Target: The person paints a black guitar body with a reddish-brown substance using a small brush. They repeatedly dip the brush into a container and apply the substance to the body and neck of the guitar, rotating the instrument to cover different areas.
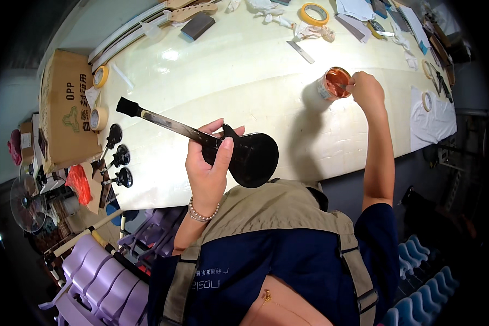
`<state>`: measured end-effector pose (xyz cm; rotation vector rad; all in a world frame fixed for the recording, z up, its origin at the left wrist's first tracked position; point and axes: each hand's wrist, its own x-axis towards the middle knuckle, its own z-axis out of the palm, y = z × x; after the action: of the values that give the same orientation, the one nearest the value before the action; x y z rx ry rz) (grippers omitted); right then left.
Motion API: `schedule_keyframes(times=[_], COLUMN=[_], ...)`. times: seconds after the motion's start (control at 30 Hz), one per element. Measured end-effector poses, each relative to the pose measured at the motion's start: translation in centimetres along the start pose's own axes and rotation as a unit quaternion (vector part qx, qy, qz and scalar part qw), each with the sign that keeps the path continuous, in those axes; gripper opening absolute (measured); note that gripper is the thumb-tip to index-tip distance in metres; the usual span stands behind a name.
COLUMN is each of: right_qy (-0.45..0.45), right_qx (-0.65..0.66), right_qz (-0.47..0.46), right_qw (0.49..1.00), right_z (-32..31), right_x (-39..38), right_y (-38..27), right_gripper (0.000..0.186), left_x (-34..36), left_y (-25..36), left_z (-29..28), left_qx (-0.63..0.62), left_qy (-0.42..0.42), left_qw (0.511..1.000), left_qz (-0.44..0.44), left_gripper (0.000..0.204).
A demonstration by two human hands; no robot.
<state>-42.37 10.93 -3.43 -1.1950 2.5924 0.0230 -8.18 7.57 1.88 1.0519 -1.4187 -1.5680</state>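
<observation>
My left hand [207, 168] is closed round the neck end of a small black guitar [258, 157], thumb across its face. The glossy body points toward me at the right, while the neck slants up to the left with a greyish, unblacked stretch along it. Out to the right, my right hand [367, 92] pinches a small flat tool [342, 86] that dips into a can [328, 89] of reddish-brown paste. The tool is mostly hidden by my fingers and the paste. The can stands tilted in view on the pale tabletop.
Three more small black guitars [121, 155] lie at the table's left edge, beside tape rolls [98, 118] and a cardboard box [68, 108]. At the back are a dark block [198, 26], a metal scraper blade [301, 52] and yellow tape [314, 14]. White cloth [432, 122] covers the right end.
</observation>
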Motion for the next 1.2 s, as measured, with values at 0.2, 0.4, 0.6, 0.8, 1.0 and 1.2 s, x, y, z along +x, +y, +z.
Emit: schedule_keyframes(times=[0.2,0.4,0.6,0.8,1.0,1.2], right_qy=[-0.021,-0.084,0.007,0.122,0.144,0.184], right_qx=[0.403,0.565,0.552,0.442,0.361,0.328], right_qz=[-0.169,-0.307,-0.319,-0.375,-0.400,-0.392], right_qw=[0.899,0.762,0.770,0.806,0.830,0.840], right_z=[-2.6,0.1,1.3,1.0,-0.4,-1.7], right_x=[-10.3,-16.0,-17.3,-17.8,-18.0,-18.0], right_y=[-2.4,-5.3,-6.5,-6.6,-5.8,-6.3], right_gripper=[0.013,0.026,0.031,0.033,0.032,0.030], left_x=[0.6,0.6,-0.1,-0.4,-0.6,-0.5], left_y=[0.3,0.7,1.4,1.7,1.1,1.5], left_z=[-0.4,-0.1,0.4,0.5,0.3,0.5], left_qx=[-0.078,-0.087,-0.053,-0.082,-0.093,-0.088], left_qy=[0.009,-0.002,-0.019,-0.026,-0.018,-0.013], left_qw=[0.996,0.995,0.998,0.996,0.995,0.995], left_qz=[-0.052,-0.041,-0.027,-0.039,-0.043,-0.033], left_gripper=[0.034,0.033,0.033,0.032,0.031,0.030])
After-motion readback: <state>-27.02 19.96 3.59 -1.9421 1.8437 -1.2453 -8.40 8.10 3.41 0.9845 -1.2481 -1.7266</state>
